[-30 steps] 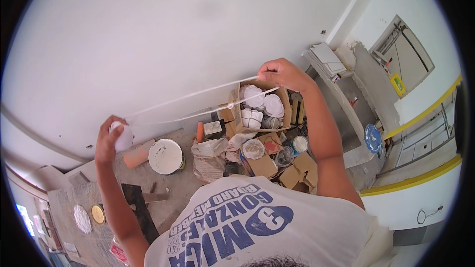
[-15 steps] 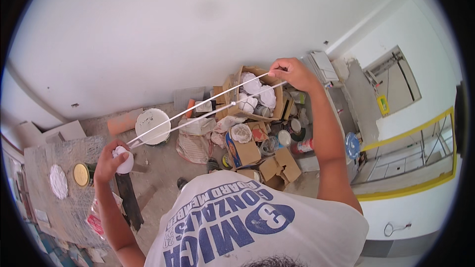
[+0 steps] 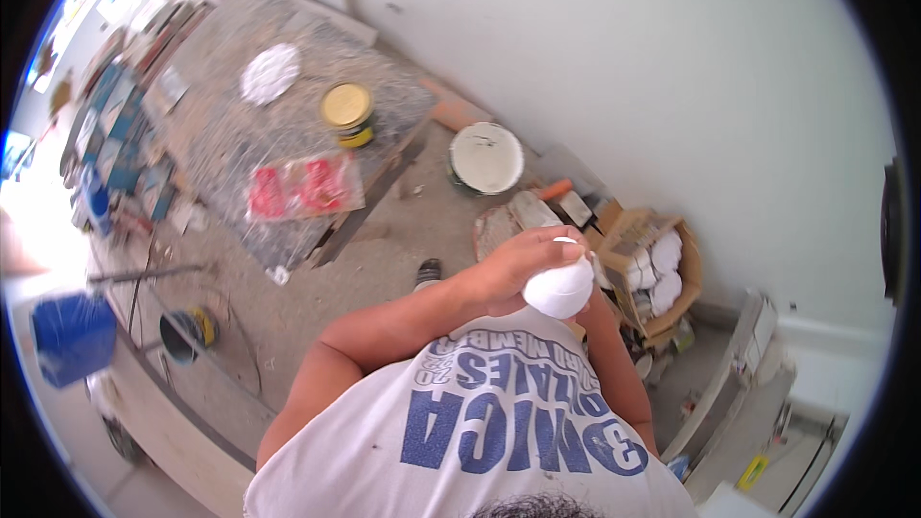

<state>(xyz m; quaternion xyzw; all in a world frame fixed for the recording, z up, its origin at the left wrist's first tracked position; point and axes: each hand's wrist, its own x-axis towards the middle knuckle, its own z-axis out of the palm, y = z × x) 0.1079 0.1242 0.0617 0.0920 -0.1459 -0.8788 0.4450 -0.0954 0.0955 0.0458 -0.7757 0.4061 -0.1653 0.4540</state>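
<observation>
Close in front of my chest, my left hand (image 3: pixel 523 269) is closed around a smooth, white, rounded bundle (image 3: pixel 559 288). Its thumb lies across the top. My right forearm (image 3: pixel 619 350) rises to the same spot, but the bundle and my left hand cover most of the right hand, so its fingers cannot be made out. No stretched white cord shows now. Beyond my hands, to the right, an open cardboard box (image 3: pixel 683 318) holds several similar white bundles (image 3: pixel 665 293).
At the left a dusty board table (image 3: pixel 206 125) bears a frilly white round piece (image 3: pixel 271 74), a yellow-lidded can (image 3: pixel 347 113) and a red-and-clear plastic packet (image 3: pixel 305 186). A white-topped bucket (image 3: pixel 486 158) stands near the wall. A blue container (image 3: pixel 72 338) sits far left.
My hands have come together at my chest from wide apart, where white cord was stretched between them. My view has swung left, toward the table.
</observation>
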